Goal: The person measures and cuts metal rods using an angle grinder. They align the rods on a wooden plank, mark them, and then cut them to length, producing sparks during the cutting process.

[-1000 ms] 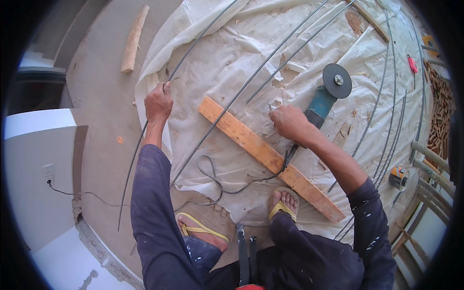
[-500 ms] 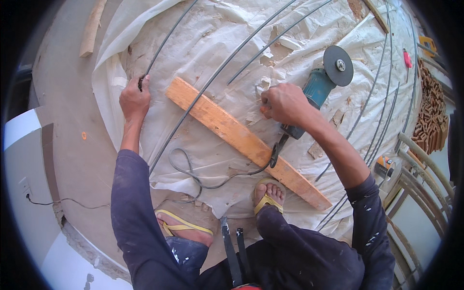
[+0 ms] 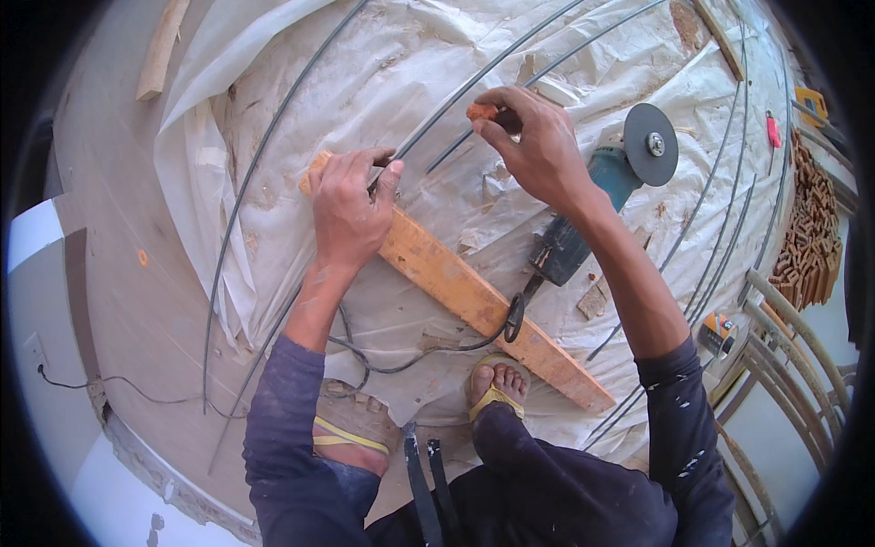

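My left hand is closed round a long thin steel rod, over the upper end of an orange-brown wooden plank. Between the thumb and fingers of my right hand sits a small orange-red lump, perhaps a bit of brick. Just below that hand, an angle grinder with a dark cutting disc rests on the crumpled white sheet. A second rod lies left of my left hand, touched by neither hand. A shorter rod end shows beneath my right hand.
The grinder's black cord loops across the plank and sheet near my feet. More rods run along the right, beside a stack of small brown pieces and curved wooden bars. A wood offcut lies far left.
My left hand has let go of the leftmost rod, moved right and taken hold of the middle one. My right hand has risen up and slightly left, bringing the orange-red lump into clear view.
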`<state>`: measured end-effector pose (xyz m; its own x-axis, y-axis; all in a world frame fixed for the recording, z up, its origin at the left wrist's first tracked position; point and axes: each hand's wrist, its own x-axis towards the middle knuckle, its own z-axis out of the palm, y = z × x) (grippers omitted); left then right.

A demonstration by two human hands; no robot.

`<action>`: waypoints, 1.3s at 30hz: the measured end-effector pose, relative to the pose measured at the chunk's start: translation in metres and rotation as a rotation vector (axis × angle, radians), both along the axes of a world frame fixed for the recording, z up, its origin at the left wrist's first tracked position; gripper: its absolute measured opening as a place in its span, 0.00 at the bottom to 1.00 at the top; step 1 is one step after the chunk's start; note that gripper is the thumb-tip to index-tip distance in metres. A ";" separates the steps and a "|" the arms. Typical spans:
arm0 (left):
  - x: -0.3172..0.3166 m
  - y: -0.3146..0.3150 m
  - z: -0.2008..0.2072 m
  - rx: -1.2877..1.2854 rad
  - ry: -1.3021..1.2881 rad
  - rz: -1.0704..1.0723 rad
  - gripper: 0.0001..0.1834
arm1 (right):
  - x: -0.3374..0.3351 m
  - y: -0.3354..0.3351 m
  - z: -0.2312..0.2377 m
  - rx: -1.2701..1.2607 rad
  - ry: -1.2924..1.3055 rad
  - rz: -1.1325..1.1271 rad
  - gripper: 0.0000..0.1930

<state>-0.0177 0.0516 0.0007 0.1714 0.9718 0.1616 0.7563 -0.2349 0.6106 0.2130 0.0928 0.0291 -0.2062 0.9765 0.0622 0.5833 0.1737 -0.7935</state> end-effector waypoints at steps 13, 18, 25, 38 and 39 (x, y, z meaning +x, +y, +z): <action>-0.003 -0.004 -0.028 0.129 0.026 -0.009 0.09 | -0.014 0.016 -0.025 0.313 -0.190 0.111 0.06; -0.003 -0.004 -0.028 0.145 0.073 -0.012 0.09 | -0.015 0.018 -0.027 0.342 -0.306 0.115 0.13; -0.002 -0.004 -0.030 0.169 0.054 -0.010 0.08 | -0.019 0.016 -0.009 0.241 -0.186 0.058 0.12; -0.001 -0.005 -0.033 0.143 0.046 0.003 0.08 | -0.017 0.017 -0.016 0.108 -0.108 0.052 0.09; -0.001 -0.005 -0.034 0.142 0.047 0.004 0.08 | -0.020 0.016 -0.012 0.101 -0.145 0.057 0.09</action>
